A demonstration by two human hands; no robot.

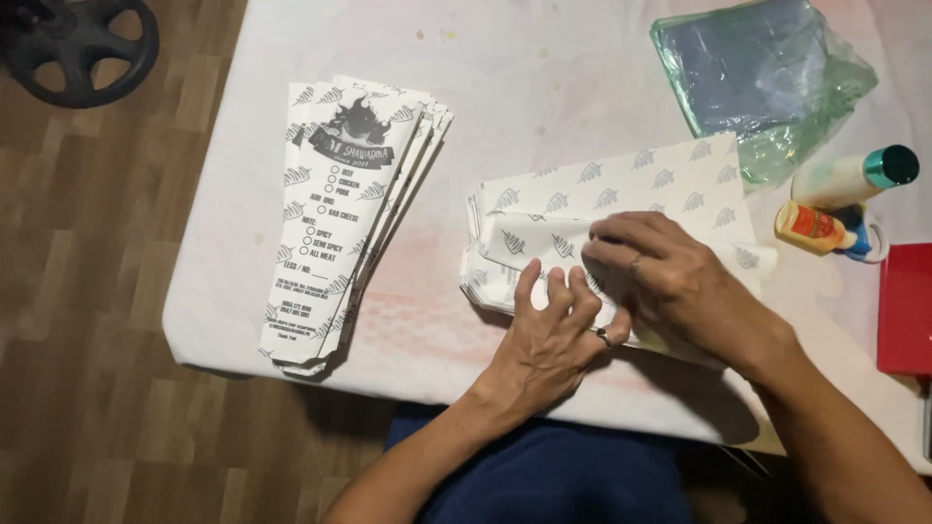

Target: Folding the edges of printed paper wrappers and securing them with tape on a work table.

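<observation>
Table [505, 87] under a pale, stained cloth, filling most of the head view; wooden floor to the left, a dark wheel-shaped object [78, 44] cut off at the top left corner. On the cloth, left of centre, a fanned stack of long printed paper sleeves [340, 233], finished-looking, well apart from the hands. At centre right, the sheet being worked [621, 184]: white paper with a grey leaf pattern, partly folded over on itself, lying flat near the table's front edge. Judged light, thin, limp yet able to hold a crease; it would slide easily on the cloth, so best pinned flat with one hand and taken at a folded edge or corner rather than mid-sheet; tears or wrinkles if pulled hard. Left hand [553, 335] has fingers curled down onto the lower fold, pressing rather than gripping; right hand [660, 277] lies flat across the fold beside it, fingertips touching the paper, nothing pinched that I can see. Both hide the fold line and any glue seam beneath. Top right: clear greenish plastic bag [767, 78], contents indistinct. Right edge: red box [908, 311], cut off. Beside it a white bottle with teal cap [854, 177] and a small yellow glue bottle [820, 228].
</observation>
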